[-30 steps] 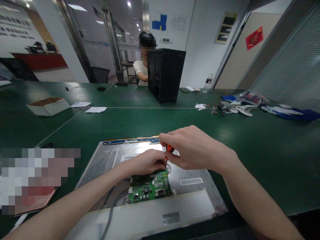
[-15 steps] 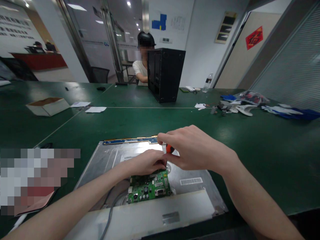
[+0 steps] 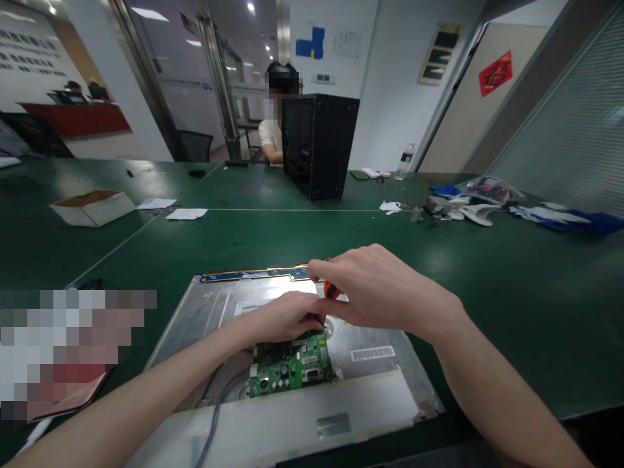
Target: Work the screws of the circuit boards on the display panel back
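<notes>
My right hand (image 3: 363, 286) is closed around the orange and black handle of a screwdriver (image 3: 332, 290), held upright over a green circuit board (image 3: 292, 367). Its tip is hidden behind my fingers. Just below, at the board's far right corner, my left hand (image 3: 295, 313) has its fingers pinched together beside the screwdriver's lower end; what they grip is hidden. The board lies on the silver metal back of a flat display panel (image 3: 373, 374). Along the panel's far edge runs a narrow blue circuit strip (image 3: 253, 275).
A grey cable (image 3: 218, 413) curves over the pale strip at the panel's near side. Across the green table (image 3: 244, 237) a person (image 3: 271, 140) sits behind a black computer case (image 3: 324, 146). An open box (image 3: 95, 211) stands left; bags and small parts (image 3: 451, 205) lie right.
The screwdriver handle has turned slightly in my right hand. My left hand stays in place. Across the table, the black case and the person's head have shifted a little left.
</notes>
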A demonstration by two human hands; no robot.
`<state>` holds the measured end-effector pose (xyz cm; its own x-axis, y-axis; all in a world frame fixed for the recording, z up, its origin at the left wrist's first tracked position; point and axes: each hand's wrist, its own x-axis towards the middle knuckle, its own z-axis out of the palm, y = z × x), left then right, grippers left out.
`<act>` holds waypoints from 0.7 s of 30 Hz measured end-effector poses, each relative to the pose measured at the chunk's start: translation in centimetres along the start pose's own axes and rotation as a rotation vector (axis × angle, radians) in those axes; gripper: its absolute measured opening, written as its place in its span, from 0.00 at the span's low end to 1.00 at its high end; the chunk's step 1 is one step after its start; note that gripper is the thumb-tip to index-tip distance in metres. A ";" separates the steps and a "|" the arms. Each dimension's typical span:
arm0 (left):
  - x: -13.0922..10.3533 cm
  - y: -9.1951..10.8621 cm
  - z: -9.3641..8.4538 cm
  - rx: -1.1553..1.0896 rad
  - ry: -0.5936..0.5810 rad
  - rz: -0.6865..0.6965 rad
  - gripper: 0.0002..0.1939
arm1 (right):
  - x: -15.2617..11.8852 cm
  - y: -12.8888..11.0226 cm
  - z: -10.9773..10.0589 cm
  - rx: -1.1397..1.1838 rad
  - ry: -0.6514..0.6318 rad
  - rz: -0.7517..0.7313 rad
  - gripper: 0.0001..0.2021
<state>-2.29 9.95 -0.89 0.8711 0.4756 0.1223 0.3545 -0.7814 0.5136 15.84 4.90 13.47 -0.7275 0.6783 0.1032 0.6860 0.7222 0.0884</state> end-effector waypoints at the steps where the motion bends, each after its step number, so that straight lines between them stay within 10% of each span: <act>1: 0.0 0.1 0.0 0.007 -0.001 -0.004 0.04 | 0.0 0.0 0.0 -0.013 0.004 0.010 0.06; 21: 0.0 0.1 -0.1 -0.038 -0.026 -0.012 0.03 | -0.1 0.0 -0.1 0.032 -0.003 -0.030 0.08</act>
<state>-2.34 9.94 -0.75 0.8755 0.4739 0.0944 0.3522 -0.7596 0.5468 15.90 4.82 13.52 -0.7481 0.6564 0.0979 0.6627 0.7465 0.0595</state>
